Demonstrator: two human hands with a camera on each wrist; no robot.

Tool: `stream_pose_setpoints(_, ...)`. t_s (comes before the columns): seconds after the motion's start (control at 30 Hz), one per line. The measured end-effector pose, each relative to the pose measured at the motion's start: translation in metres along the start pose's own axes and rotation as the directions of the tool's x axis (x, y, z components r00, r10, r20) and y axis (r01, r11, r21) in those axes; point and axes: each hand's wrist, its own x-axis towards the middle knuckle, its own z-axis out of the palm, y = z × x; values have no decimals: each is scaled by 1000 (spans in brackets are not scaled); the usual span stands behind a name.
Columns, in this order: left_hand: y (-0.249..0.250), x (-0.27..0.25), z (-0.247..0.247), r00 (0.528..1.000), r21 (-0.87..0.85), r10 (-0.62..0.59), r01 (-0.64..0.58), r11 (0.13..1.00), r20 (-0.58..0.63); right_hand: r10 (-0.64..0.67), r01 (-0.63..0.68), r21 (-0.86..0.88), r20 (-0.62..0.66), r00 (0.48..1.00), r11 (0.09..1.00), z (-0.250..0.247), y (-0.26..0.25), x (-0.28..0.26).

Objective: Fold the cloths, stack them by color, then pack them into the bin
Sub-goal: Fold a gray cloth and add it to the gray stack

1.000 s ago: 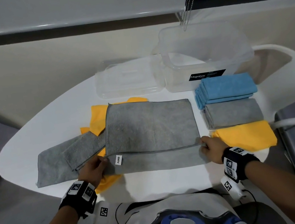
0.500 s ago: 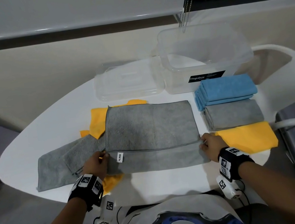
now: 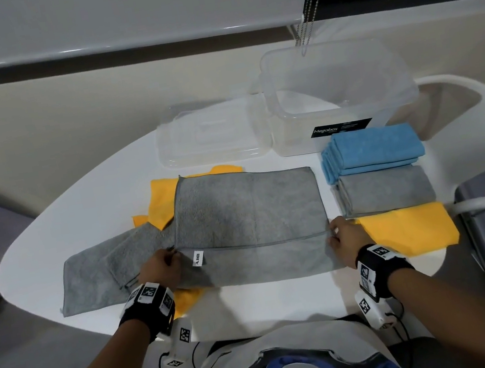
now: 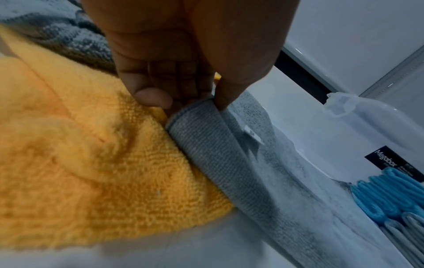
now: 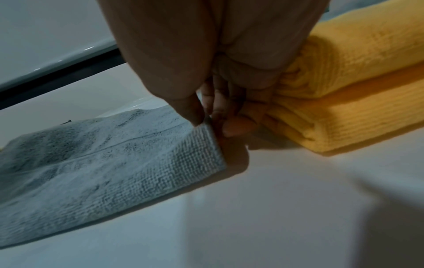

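I am mid-fold on the grey cloth [image 3: 246, 215], which lies spread across the middle of the bench [image 3: 78, 205], its near strip close to the front edge; the top layer's hem sits short of that strip, so the first fold looks to me not yet squared. My left hand [image 3: 161, 269] pinches the hem's left corner between thumb and fingers [image 4: 149, 96]; my right hand [image 3: 345, 242] pinches the right corner the same way, just beside the folded yellow stack [image 3: 409, 229]. Toward the right edge the folded grey stack [image 3: 387, 191] and blue stack [image 3: 374, 153] sit behind the yellow one, with the clear bin [image 3: 338, 94] at the far edge (nothing packed in it, as far as I can see through the plastic).

Next, I judge, both corners must travel together so the hem meets the near strip evenly; then a crosswise fold, then onto the grey stack. Loose yellow cloth [image 3: 162, 203] and another grey cloth [image 3: 96, 275] wait underneath at the left.
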Motion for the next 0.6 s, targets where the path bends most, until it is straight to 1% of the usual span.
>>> stream_pose_setpoints(0.07,-2,-2,-3,998,-40,23,-25,999,-50,-74,74,-6,-10,997,997,-2,-2,-4)
stream_pose_setpoints(0.1,-3,-3,-4,996,-57,44,-49,997,-83,-125,123,-38,-35,992,992,-2,-2,-6)
stream_pose_setpoints(0.13,-4,-6,-4,991,-56,77,-84,995,-112,-190,185,-82,-62,980,979,-2,-3,-9)
stream_pose_setpoints(0.17,-4,-8,-3,978,-25,141,-147,989,-150,-270,260,-131,-71,960,957,-2,-4,-12)
stream_pose_setpoints(0.2,-2,-10,-3,955,40,233,-230,972,-184,-354,342,-166,-47,934,925,-1,-7,-14)
stream_pose_setpoints(0.23,1,-11,-1,919,117,336,-318,941,-205,-429,421,-181,0,904,889,1,-9,-16)
stream_pose_setpoints(0.3,10,-14,4,856,228,488,-448,864,-168,-520,531,-164,107,848,832,6,-14,-17)
stream_pose_setpoints(0.33,16,-15,5,843,254,523,-482,838,-124,-535,553,-160,146,832,818,10,-14,-15)
stream_pose_setpoints(0.37,18,-15,6,835,282,543,-502,818,-89,-526,554,-166,181,831,816,13,-14,-12)
stream_pose_setpoints(0.43,17,-11,10,861,308,509,-484,819,-1,-481,526,-184,240,843,830,17,-14,-8)
stream_pose_setpoints(0.5,11,-6,11,892,280,449,-442,852,44,-460,509,-167,258,849,845,18,-12,-6)
stream_pose_setpoints(0.6,6,-3,5,927,195,370,-375,906,64,-437,488,-142,282,854,861,16,-12,-5)
